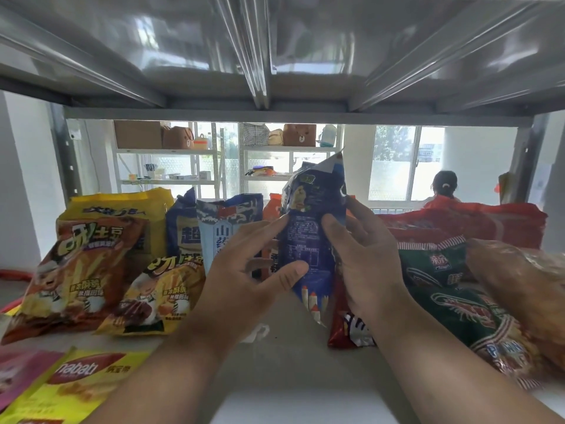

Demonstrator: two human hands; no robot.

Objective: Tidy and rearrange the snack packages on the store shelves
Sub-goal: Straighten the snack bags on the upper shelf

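both hands grasp the dark blue packet point(308, 240), upright at mid-shelf: left hand point(244, 270) pinching its left edge, right hand point(363, 261) wrapped round its right. left of it, fries bags point(82, 270) lean in a rough row; right of it, green bags point(464, 307) lie toppled on the shelf point(290, 377). tidying looks about half done.

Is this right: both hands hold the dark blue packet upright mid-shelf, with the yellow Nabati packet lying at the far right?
Not quite. The head view shows the yellow Nabati packet lying at the near left, not far right. The rest stands: left hand and right hand hold the dark blue packet upright mid-shelf.
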